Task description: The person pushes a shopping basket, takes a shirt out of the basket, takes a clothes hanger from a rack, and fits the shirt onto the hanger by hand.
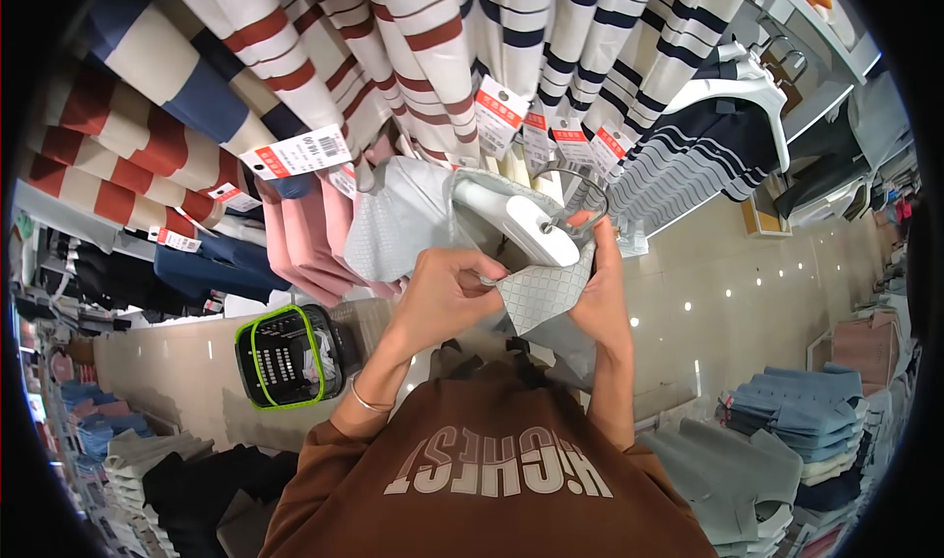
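Note:
A light grey textured garment (413, 214) is draped around a white hanger (539, 230) with a metal hook. My left hand (447, 297) pinches the garment's edge between thumb and fingers, just left of the hanger. My right hand (602, 283) is closed around the garment at the hanger's right end, with its fingertips by the hook. Between the hands a patterned flap of the garment hangs down. Part of the hanger lies hidden inside the cloth.
Striped garments (423, 27) with price tags (501, 106) hang in front. Pink garments (305, 238) hang at the left. A black basket with a green rim (320, 356) stands on the floor. Folded clothes (796, 411) are stacked at the lower right.

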`<act>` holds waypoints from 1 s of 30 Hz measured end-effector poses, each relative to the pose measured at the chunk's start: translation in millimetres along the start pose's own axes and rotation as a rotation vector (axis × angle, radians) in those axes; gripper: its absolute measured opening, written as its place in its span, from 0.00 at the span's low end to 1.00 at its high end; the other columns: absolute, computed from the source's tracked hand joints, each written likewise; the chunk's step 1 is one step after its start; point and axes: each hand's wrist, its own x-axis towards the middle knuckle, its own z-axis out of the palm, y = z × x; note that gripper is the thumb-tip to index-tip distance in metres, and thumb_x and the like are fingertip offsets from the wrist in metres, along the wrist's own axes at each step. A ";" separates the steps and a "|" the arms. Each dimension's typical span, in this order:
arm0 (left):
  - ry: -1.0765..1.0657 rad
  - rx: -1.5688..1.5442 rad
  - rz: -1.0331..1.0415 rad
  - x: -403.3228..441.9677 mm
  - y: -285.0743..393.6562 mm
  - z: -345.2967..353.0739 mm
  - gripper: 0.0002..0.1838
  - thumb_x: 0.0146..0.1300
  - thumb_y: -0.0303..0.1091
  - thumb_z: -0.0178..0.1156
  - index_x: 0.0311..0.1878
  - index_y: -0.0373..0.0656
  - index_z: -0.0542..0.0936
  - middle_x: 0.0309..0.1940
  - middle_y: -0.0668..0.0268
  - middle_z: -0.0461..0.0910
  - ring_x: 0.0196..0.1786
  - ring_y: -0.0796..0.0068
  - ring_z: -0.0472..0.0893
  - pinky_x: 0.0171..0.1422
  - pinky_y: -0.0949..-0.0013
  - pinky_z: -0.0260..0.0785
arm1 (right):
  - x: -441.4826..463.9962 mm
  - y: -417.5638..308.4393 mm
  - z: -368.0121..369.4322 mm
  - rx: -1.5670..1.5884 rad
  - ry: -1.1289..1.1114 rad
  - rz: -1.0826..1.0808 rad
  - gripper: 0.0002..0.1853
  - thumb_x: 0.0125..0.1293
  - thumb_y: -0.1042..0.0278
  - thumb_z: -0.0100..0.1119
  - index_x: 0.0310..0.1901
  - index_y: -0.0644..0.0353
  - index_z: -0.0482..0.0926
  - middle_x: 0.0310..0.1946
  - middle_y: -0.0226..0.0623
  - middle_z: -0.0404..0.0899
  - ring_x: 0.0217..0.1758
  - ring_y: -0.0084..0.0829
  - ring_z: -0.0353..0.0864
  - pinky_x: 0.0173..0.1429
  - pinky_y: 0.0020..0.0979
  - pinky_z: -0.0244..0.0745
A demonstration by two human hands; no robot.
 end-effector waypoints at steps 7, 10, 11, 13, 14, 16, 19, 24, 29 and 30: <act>0.011 0.207 -0.154 7.5 3.6 28.9 0.05 0.52 0.18 0.66 0.31 0.28 0.80 0.31 0.62 0.82 0.31 0.84 0.78 0.33 0.79 0.69 | 5.3 14.6 -30.7 0.115 -0.050 0.056 0.33 0.47 0.82 0.72 0.52 0.57 0.63 0.40 0.26 0.72 0.40 0.14 0.71 0.42 0.18 0.68; 0.090 0.182 -0.080 6.6 -4.4 38.6 0.05 0.48 0.21 0.65 0.29 0.30 0.82 0.19 0.66 0.81 0.20 0.91 0.71 0.22 0.80 0.59 | 7.9 20.3 -36.3 0.169 -0.066 0.083 0.32 0.47 0.82 0.72 0.52 0.57 0.64 0.40 0.27 0.72 0.41 0.15 0.71 0.43 0.19 0.69; 0.102 0.167 -0.065 6.5 -5.7 41.1 0.04 0.48 0.21 0.65 0.29 0.31 0.82 0.19 0.66 0.82 0.20 0.91 0.71 0.22 0.80 0.59 | 8.1 22.2 -37.5 0.185 -0.068 0.094 0.32 0.47 0.82 0.72 0.52 0.57 0.64 0.41 0.27 0.72 0.41 0.15 0.71 0.43 0.19 0.69; 0.087 0.161 -0.081 6.9 -1.7 43.5 0.02 0.51 0.19 0.63 0.29 0.30 0.81 0.24 0.64 0.82 0.24 0.89 0.74 0.26 0.80 0.63 | 8.5 25.4 -39.1 0.198 -0.070 0.097 0.31 0.48 0.82 0.72 0.51 0.57 0.64 0.41 0.28 0.72 0.42 0.15 0.71 0.44 0.19 0.69; 0.060 0.169 -0.112 7.3 5.9 43.9 0.01 0.54 0.17 0.63 0.30 0.29 0.80 0.28 0.63 0.83 0.29 0.86 0.77 0.29 0.80 0.67 | 9.2 26.5 -39.9 0.204 -0.070 0.096 0.31 0.48 0.82 0.71 0.51 0.57 0.64 0.41 0.28 0.72 0.43 0.15 0.71 0.45 0.19 0.69; 0.042 0.114 -0.143 8.3 16.8 48.7 0.02 0.57 0.16 0.62 0.29 0.28 0.79 0.32 0.61 0.83 0.32 0.83 0.80 0.32 0.81 0.71 | 9.9 27.9 -41.6 0.222 -0.069 0.124 0.30 0.48 0.82 0.71 0.50 0.57 0.65 0.42 0.28 0.72 0.44 0.16 0.71 0.46 0.20 0.69; 0.072 -0.044 -0.129 10.5 19.9 59.3 0.02 0.57 0.16 0.61 0.30 0.29 0.79 0.31 0.62 0.83 0.30 0.83 0.80 0.31 0.81 0.71 | 8.5 32.4 -45.7 0.241 -0.066 0.132 0.29 0.49 0.82 0.70 0.50 0.57 0.65 0.43 0.28 0.72 0.45 0.16 0.72 0.47 0.20 0.69; 0.124 -0.158 -0.062 13.7 18.6 69.2 0.12 0.56 0.15 0.60 0.43 0.32 0.73 0.31 0.60 0.83 0.27 0.81 0.81 0.29 0.80 0.71 | 5.4 38.5 -50.9 0.232 -0.081 0.111 0.28 0.50 0.81 0.69 0.51 0.58 0.65 0.43 0.29 0.73 0.45 0.15 0.71 0.48 0.20 0.69; 0.135 -0.251 -0.061 14.4 11.3 66.3 0.23 0.55 0.12 0.58 0.49 0.40 0.60 0.31 0.56 0.83 0.28 0.77 0.82 0.28 0.79 0.72 | 3.5 36.3 -49.7 0.309 -0.133 0.156 0.28 0.51 0.81 0.68 0.52 0.59 0.65 0.42 0.28 0.74 0.44 0.14 0.71 0.47 0.19 0.69; 0.125 -0.241 -0.064 15.0 10.2 65.7 0.24 0.55 0.11 0.58 0.49 0.41 0.59 0.31 0.55 0.83 0.29 0.76 0.83 0.28 0.78 0.74 | 3.6 36.7 -50.0 0.304 -0.143 0.139 0.27 0.51 0.81 0.68 0.51 0.59 0.65 0.41 0.28 0.74 0.43 0.14 0.71 0.47 0.19 0.69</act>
